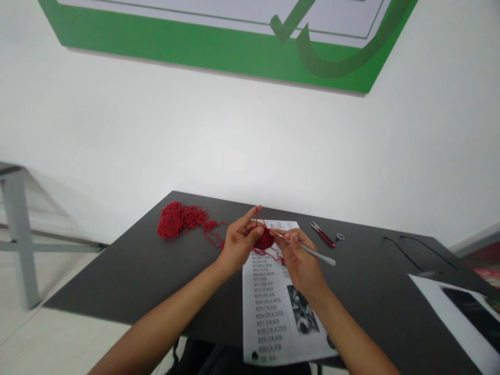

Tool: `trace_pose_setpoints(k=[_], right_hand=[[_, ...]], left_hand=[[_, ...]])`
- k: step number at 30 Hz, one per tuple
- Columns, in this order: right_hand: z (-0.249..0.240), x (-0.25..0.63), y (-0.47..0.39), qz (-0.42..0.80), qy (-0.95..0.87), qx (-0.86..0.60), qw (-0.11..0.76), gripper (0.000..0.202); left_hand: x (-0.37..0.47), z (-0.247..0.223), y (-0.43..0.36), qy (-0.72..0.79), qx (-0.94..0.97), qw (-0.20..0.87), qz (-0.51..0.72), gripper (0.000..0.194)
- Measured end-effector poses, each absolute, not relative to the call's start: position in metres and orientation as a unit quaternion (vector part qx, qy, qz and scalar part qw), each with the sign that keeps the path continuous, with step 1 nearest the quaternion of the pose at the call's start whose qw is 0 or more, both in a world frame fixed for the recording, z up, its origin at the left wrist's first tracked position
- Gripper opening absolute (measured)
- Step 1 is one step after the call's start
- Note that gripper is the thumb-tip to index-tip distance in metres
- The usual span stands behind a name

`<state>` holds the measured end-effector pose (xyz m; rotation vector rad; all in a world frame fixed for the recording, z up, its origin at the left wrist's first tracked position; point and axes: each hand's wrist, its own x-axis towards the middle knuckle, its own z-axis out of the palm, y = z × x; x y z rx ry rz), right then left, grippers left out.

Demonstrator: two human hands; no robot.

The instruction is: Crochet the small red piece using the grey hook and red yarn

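Note:
My left hand (240,237) pinches a small round piece of red crochet (264,239), with a strand of red yarn looped up over its raised index finger. In my right hand (299,255) is a crochet hook (318,254) with a grey handle, held like a pen. Its tip meets the right edge of the crochet piece, where the fingers partly hide it. Loose red yarn runs left from my left hand to a tangled ball of red yarn (172,221). Beneath both hands lies a printed pattern sheet (269,312) with rows of text and a dark picture.
Red-handled thread snips (323,234) and a small ring-shaped metal item (339,237) lie right of my hands. Farther right are the thin dark arms of eyeglasses (406,255) and a white sheet (441,297) with a dark area. The dark table (148,281) stands against a white wall.

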<state>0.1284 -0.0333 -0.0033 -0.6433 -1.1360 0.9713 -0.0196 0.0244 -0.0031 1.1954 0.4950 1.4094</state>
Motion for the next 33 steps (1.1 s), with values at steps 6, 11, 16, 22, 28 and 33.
trace_pose_setpoints(k=[6,11,16,22,28,33], right_hand=[[-0.006,0.132,-0.029,0.405,-0.51,-0.281,0.705,0.026],[-0.008,0.136,-0.032,0.276,-0.569,-0.349,0.692,0.025],[-0.009,0.137,-0.038,0.094,-0.649,-0.418,0.629,0.018],[-0.02,0.136,-0.039,-0.039,-0.662,-0.449,0.599,0.018],[-0.007,0.135,-0.046,-0.001,-0.687,-0.422,0.591,0.029],[0.001,0.137,-0.045,0.18,-0.66,-0.364,0.632,0.012]], left_hand=[[-0.017,-0.002,0.014,0.206,0.568,0.569,0.557,0.074],[-0.015,-0.008,0.012,0.215,0.609,0.525,0.554,0.069],[-0.018,-0.014,0.011,0.239,0.678,0.389,0.576,0.049],[-0.007,-0.017,0.004,0.197,0.553,0.596,0.548,0.063],[-0.008,-0.008,0.007,0.177,0.394,0.749,0.503,0.055],[-0.018,0.0,0.009,0.145,0.426,0.737,0.504,0.07]])
